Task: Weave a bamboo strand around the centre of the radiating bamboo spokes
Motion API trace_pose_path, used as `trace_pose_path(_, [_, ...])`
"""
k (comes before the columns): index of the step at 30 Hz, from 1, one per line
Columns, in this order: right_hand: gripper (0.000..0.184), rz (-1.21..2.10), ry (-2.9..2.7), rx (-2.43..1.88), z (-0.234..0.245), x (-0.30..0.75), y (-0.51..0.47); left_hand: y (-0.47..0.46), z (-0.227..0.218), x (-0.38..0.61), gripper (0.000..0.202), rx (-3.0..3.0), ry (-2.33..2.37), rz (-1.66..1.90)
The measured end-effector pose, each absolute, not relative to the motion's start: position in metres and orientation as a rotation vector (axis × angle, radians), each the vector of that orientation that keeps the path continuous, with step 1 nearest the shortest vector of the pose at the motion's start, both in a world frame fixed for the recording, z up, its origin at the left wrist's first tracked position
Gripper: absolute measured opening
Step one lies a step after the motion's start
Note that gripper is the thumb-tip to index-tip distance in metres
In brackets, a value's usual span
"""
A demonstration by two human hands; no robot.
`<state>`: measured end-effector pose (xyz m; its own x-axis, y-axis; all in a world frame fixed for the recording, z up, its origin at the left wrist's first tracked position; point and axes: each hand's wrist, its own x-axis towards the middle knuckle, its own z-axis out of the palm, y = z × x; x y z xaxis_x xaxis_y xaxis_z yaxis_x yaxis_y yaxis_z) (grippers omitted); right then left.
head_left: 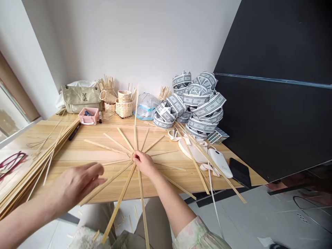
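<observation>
Pinching the hub of flat, pale strips splayed like spokes: right hand. Left hand hovers, fingers curved, thumb apart.

Left fingers loose, right fingers together

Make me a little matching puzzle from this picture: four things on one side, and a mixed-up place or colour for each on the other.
Things:
1. Right hand
2. Left hand
3. Small box with a handle
4. Phone

Places and colours:
A. Black, near a white device
B. At the spot where the spread-out strips meet
C. Pink
D. Left of that meeting spot, apart from it

Right pairs: 1-B, 2-D, 3-C, 4-A
</observation>
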<state>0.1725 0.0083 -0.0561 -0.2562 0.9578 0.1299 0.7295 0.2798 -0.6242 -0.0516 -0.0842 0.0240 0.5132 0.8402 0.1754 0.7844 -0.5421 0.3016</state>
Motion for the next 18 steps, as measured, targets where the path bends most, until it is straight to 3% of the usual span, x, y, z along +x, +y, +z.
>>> trace_pose_path(8, [0.008, 0.671, -2.089, -1.488, -0.053, 0.175, 0.006, -0.113, -0.066, -0.076, 0.022, 2.557, 1.593, 0.258])
trace_pose_path(14, [0.008, 0.660, -2.104, -1.465, -0.053, 0.175, 0.005, -0.110, -0.055, -0.065, 0.019, 2.312, 1.592, 0.306])
trace_pose_path(18, [0.009, 0.619, -2.145, -1.416, -0.053, 0.176, 0.004, -0.106, -0.029, -0.062, 0.008, 1.547, 1.433, 0.456])
